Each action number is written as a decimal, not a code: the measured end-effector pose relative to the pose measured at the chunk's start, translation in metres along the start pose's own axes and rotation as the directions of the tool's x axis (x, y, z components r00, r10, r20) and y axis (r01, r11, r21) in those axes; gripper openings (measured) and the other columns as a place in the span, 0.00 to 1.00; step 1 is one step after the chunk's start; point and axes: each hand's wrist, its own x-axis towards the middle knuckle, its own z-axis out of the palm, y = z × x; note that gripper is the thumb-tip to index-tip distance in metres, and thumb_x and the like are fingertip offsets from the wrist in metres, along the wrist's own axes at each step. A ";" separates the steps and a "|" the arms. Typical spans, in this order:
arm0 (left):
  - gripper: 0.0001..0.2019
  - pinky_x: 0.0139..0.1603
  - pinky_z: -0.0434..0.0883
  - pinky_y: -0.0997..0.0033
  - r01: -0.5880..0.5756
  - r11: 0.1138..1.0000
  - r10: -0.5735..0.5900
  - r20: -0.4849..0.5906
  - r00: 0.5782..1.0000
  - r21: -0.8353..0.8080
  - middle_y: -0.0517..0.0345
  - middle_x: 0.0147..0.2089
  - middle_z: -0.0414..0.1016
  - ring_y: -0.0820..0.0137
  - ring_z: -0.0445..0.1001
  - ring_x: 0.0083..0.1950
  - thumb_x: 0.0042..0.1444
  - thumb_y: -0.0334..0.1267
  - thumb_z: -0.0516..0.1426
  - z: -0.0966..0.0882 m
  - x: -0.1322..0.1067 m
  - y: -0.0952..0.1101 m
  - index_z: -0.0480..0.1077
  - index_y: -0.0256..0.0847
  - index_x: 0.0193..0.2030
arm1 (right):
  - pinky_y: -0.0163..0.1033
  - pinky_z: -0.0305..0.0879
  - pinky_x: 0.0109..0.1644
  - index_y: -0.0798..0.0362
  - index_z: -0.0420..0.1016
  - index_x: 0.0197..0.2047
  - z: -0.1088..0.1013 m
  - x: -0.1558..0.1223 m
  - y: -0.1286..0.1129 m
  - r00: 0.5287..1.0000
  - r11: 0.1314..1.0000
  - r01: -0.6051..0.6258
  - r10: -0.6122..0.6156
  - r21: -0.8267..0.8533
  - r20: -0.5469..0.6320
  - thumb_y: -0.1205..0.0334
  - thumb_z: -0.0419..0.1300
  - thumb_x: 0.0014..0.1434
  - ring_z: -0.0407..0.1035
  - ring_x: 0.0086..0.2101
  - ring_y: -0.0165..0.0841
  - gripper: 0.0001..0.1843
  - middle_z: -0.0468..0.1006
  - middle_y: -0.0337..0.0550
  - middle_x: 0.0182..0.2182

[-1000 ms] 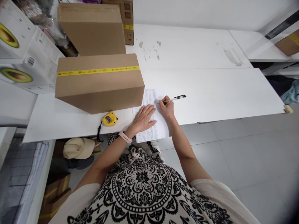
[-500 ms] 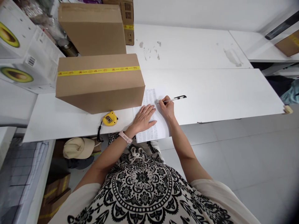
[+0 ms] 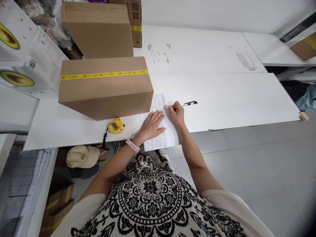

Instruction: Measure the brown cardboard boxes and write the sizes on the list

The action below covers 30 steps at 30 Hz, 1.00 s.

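Note:
A printed sheet of paper (image 3: 160, 140) with columns of small text lies at the front edge of the white table (image 3: 222, 98). My left hand (image 3: 151, 125) rests flat on the sheet, fingers stretched out. My right hand (image 3: 176, 114) is closed round a pen (image 3: 184, 105) with a black cap, its tip touching the upper part of the sheet. A brown cardboard box (image 3: 105, 86) sealed with yellow tape stands just left of the sheet. A yellow tape measure (image 3: 115, 125) lies in front of the box, near my left wrist.
A second cardboard box (image 3: 97, 28) stands behind the first. White cartons with avocado pictures (image 3: 24, 62) are stacked at the far left. A cap (image 3: 82, 156) sits below the table edge. More boxes (image 3: 58, 207) lie on the floor at left.

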 end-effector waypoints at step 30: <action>0.29 0.63 0.66 0.47 0.467 0.846 -0.506 -0.662 0.552 -0.258 0.40 0.57 0.74 0.50 0.70 0.60 0.52 0.37 0.66 -0.027 -0.144 -0.055 0.65 0.38 0.60 | 0.53 0.68 0.52 0.55 0.70 0.62 0.003 0.003 0.018 0.967 0.906 0.229 -0.253 -0.356 -0.022 0.71 0.47 0.57 0.70 0.42 0.41 0.30 0.79 0.53 0.44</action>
